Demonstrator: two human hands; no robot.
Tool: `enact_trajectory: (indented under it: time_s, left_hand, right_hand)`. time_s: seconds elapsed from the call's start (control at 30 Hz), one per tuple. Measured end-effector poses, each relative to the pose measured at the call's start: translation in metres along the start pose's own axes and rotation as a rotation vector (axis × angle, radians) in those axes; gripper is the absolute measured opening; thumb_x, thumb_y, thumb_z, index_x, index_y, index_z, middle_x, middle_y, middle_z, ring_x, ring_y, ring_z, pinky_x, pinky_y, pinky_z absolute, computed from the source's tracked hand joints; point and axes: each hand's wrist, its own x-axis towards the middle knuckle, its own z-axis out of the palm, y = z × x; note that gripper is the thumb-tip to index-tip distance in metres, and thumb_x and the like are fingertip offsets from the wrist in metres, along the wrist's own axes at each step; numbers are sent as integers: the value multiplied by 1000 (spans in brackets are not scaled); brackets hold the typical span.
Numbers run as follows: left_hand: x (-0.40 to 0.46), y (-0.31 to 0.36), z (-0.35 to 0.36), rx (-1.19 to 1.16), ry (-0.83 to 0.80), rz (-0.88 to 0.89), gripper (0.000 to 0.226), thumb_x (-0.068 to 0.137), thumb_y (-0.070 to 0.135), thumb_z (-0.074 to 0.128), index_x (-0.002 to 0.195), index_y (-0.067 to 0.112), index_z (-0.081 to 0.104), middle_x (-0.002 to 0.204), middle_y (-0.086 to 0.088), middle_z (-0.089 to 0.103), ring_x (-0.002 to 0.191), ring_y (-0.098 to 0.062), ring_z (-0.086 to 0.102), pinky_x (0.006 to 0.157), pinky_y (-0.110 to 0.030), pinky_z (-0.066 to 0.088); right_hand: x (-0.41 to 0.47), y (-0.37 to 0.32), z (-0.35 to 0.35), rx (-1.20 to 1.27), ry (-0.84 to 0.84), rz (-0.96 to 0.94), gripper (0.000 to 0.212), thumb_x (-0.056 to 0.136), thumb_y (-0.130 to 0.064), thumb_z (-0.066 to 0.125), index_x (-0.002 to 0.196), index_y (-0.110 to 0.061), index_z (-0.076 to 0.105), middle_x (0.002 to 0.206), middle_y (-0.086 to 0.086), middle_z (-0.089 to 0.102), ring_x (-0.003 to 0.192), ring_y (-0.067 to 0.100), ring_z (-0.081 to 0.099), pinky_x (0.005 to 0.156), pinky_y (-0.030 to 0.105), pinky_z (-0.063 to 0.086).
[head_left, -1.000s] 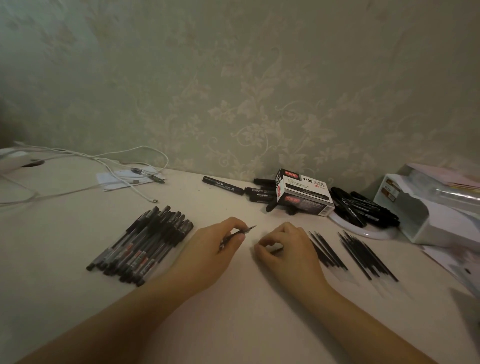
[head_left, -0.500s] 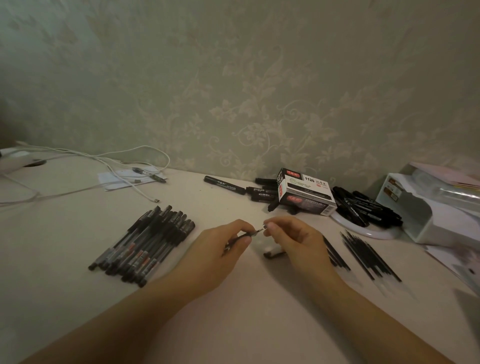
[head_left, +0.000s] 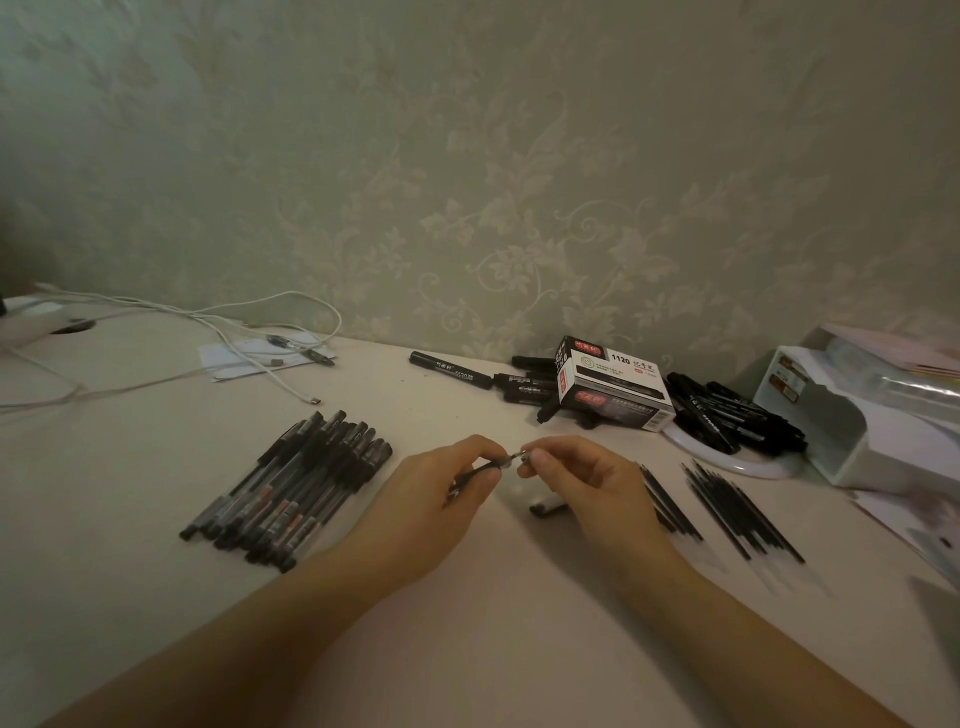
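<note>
A person's left hand (head_left: 441, 499) grips a thin black pen refill (head_left: 485, 467) just above the worktop (head_left: 493, 623), while the right hand (head_left: 587, 488) pinches its metal tip. This looks like the step of freeing or fitting the tip, with a pale barrel (head_left: 545, 506) lying beneath the right hand. The next move likely calls for a short, straight pull. The box (head_left: 613, 384) behind reads "1120", and its other print, like the lettering on the black marker (head_left: 452, 364), is too small to read.

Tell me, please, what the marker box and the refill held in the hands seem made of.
Marker box: probably printed cardboard, matte, with crisp folded edges. Refill: apparently a thin dark plastic tube; its pale tip glints, perhaps metal.
</note>
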Motion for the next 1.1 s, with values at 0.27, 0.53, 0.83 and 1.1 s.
enact_trajectory:
  time_s: [0.27, 0.53, 0.83, 1.1]
  left_hand:
    - [-1, -1, 0, -2, 9, -7, 15, 98, 29, 50, 106, 33, 61, 64, 29, 54, 56, 5, 51, 53, -6, 37]
    - [-1, 5, 2, 36, 3, 48, 15, 98, 26, 51, 107, 28, 62, 70, 37, 54, 64, 12, 52, 56, -4, 35]
    - [2, -5, 4, 212, -11, 116, 21, 97, 33, 49, 113, 29, 63, 92, 13, 58, 85, -1, 49, 72, -14, 37]
    - [1, -9, 6, 212, -14, 105, 19, 96, 34, 52, 109, 29, 64, 86, 15, 55, 80, 0, 48, 68, -12, 35]
  right_hand:
    - [2, 2, -2, 39, 69, 11, 9, 90, -24, 67, 93, -25, 76, 86, -5, 77, 85, -1, 69, 73, 12, 49]
    - [-1, 2, 1, -21, -48, -5, 9, 87, -18, 71, 94, -24, 75, 87, -3, 77, 87, 8, 71, 69, 18, 55]
    - [-2, 8, 4, -311, -103, -126, 20, 97, -39, 55, 79, -33, 62, 73, -8, 63, 70, 11, 58, 67, 28, 51]
    - [-2, 9, 5, -325, -72, -119, 21, 91, -52, 56, 88, -31, 63, 85, -15, 66, 73, 13, 58, 66, 23, 48]
